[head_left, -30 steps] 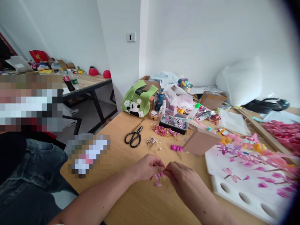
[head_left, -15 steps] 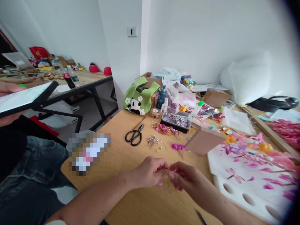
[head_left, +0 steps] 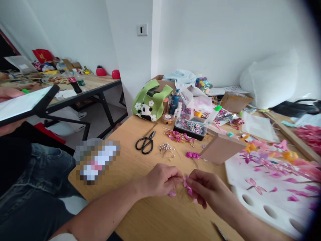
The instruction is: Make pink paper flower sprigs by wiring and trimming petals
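Observation:
Over the near part of the wooden table point(head_left: 140, 211), my two hands are close together. The thumb and fingers of my right hand point(head_left: 210, 187) pinch a small magenta petal flower point(head_left: 188, 187). My left hand point(head_left: 163, 180) is closed in a pinch just left of it; what its fingertips hold is too small to make out. A pale pink petal point(head_left: 172, 193) shows beneath the left hand. Beyond them lie a magenta flower point(head_left: 192, 155), a loose cluster of white-tipped stamens point(head_left: 166, 147), magenta flower sprays point(head_left: 178, 136) and black-handled scissors point(head_left: 144, 144).
At the right, a white foam block point(head_left: 255, 204) with round holes sits beside scattered petals and flower branches. Behind are a cardboard piece point(head_left: 223, 147), a bead box point(head_left: 190, 129) and a green bag point(head_left: 150, 103). A metal tool point(head_left: 218, 231) lies near my right forearm. Someone holds a tablet point(head_left: 25, 103) at left.
My hands have drawn slightly apart, and more of the magenta flower shows at my right fingertips. The view has shifted a little; the table items appear in the same places.

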The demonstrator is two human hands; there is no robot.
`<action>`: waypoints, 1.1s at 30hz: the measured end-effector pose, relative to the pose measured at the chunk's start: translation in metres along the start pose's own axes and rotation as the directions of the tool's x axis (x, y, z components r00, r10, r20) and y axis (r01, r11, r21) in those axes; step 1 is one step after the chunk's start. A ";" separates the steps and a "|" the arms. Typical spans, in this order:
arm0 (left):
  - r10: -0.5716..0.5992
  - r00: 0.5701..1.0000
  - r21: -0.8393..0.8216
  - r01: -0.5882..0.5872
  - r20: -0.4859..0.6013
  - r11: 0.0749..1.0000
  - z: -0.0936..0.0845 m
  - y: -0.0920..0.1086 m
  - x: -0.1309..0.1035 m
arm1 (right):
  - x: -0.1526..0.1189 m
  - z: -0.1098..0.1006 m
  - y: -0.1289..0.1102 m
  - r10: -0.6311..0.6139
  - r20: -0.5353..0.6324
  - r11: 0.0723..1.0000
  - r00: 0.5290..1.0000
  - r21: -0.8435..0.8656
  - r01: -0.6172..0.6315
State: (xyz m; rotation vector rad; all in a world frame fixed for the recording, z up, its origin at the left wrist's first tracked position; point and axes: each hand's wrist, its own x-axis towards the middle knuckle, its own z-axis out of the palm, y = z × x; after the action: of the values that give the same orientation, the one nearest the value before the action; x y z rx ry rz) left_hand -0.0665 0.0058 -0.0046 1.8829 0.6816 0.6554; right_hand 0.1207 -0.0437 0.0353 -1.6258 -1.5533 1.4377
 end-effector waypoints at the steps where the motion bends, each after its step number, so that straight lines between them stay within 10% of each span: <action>1: 0.093 0.995 0.126 -0.089 -0.026 0.988 -0.001 0.001 -0.001 | 0.001 -0.002 -0.002 0.064 0.022 0.990 0.998 0.126 -0.067; 11: 0.246 0.965 0.411 -0.191 -0.085 0.891 -0.011 0.006 0.000 | 0.005 -0.010 -0.013 0.091 0.012 0.965 0.996 0.247 -0.091; 21: -0.044 0.932 0.156 0.106 -0.358 0.982 -0.024 -0.015 0.013 | 0.045 -0.028 -0.003 -0.152 -0.070 0.959 0.986 -0.251 0.131; 33: -0.049 0.871 0.307 0.225 -0.490 0.925 -0.032 -0.034 0.022 | 0.110 -0.030 0.005 -0.245 -0.350 0.559 0.904 -0.813 -0.164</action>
State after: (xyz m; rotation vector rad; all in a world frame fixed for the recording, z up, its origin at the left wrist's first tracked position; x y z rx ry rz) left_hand -0.0792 0.0530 -0.0214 1.9855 1.3198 0.9652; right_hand 0.1284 0.0651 0.0024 -2.1736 -2.0996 0.1457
